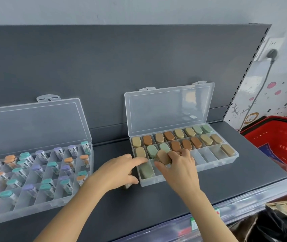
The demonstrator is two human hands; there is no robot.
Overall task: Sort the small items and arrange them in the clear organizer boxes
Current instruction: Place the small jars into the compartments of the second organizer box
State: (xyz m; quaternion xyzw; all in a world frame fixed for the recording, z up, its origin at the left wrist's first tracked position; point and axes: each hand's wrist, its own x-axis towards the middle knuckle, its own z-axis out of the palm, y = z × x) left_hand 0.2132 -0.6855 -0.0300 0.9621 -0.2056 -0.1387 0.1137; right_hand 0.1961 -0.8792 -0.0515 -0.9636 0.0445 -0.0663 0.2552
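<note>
A clear organizer box (233,158) with its lid up lies on the dark shelf, its back rows filled with tan, brown and green oval items. My right hand (177,169) hovers over its front row and pinches a tan-brown oval item (163,156) between thumb and fingers. My left hand (120,169) sits at the box's left front corner, forefinger stretched to the wall, and grips a small item (128,185) that is mostly hidden under the palm. A green item (146,170) lies in the front-left compartment.
A second clear organizer box (39,202) at the left holds several capped items in orange, teal and purple. A red shopping basket (279,145) stands at the right end of the shelf (156,203). A dark back panel rises behind both boxes.
</note>
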